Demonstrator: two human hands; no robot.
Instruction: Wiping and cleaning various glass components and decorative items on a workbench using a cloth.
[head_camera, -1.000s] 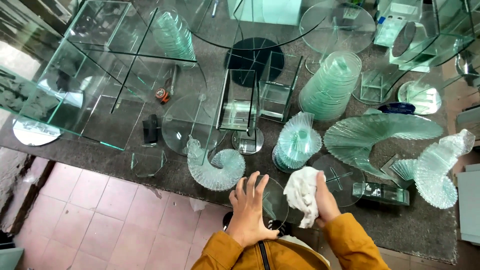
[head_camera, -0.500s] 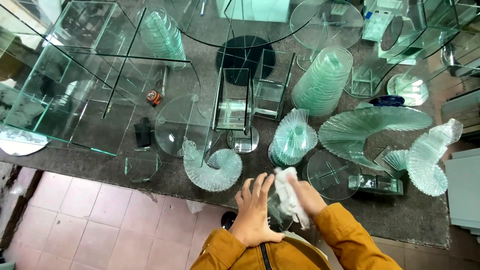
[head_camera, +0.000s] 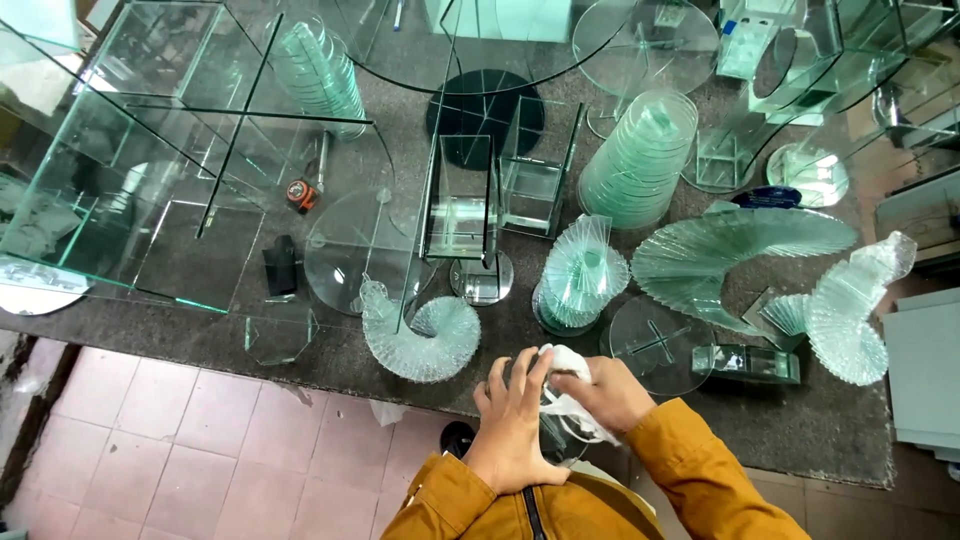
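A: Thing in hand?
B: Clear round glass disc (head_camera: 560, 435), held at the near edge of the grey worktop (head_camera: 300, 345), partly over the pink tiled floor (head_camera: 160, 450). Flat face tilted up toward the camera; no long axis I can call, it's round, and much of its rim is hidden by the hands

A: Hands?
B: Left hand (head_camera: 515, 420) spread flat on the disc, fingers open and splayed, pressing. Right hand (head_camera: 605, 395) fingers curled tight around a white cloth (head_camera: 570, 400), cloth touching the glass between both hands. Mustard-orange sleeves on both arms

A: Look of it?
B: Transparent, greenish at the edge, sleeve visible through it

A: Room around?
B: Tight ahead. Spiral fan of glass strips (head_camera: 425, 335) just beside the left hand, flat glass disc with a cross mark (head_camera: 660, 345) just beyond the right, small glass block (head_camera: 745, 362) near it. Cone-like stack of discs (head_camera: 640, 160) and big glass boxes (head_camera: 150, 170) well back. Open room only toward the body, off the table edge
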